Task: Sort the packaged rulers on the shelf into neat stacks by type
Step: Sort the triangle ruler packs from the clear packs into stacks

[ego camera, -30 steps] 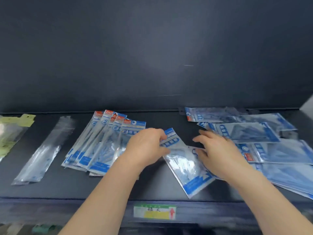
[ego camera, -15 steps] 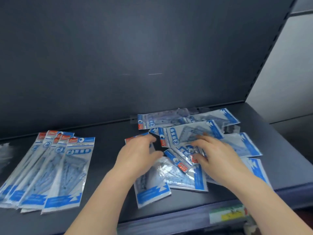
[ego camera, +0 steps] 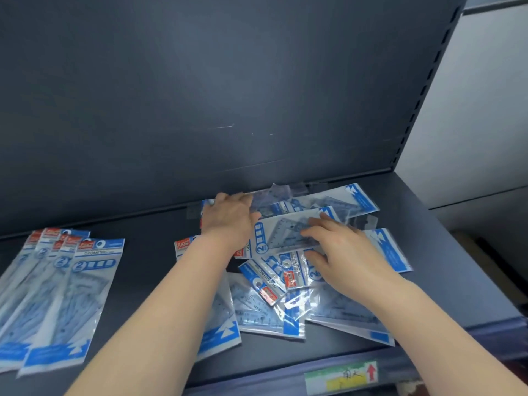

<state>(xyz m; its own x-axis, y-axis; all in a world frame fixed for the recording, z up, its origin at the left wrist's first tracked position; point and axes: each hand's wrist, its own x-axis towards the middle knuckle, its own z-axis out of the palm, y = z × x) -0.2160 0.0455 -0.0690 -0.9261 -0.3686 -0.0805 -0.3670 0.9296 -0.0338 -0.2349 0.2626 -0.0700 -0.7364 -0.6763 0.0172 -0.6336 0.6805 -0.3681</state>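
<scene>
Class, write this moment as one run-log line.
left hand: at back of loose pile | right hand: fingers on top packet | sorted stack: shelf left

Fanned stack (ego camera: pixel 57 295) partly off-frame left

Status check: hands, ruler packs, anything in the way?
Left hand on back of loose pile, grip unclear. Right hand, fingers flat on top pack. Fanned stack lies apart to the left. No obstruction seen.

Blue-white ruler packs (ego camera: pixel 274 284) lie jumbled; others (ego camera: pixel 57 295) fanned left.
</scene>
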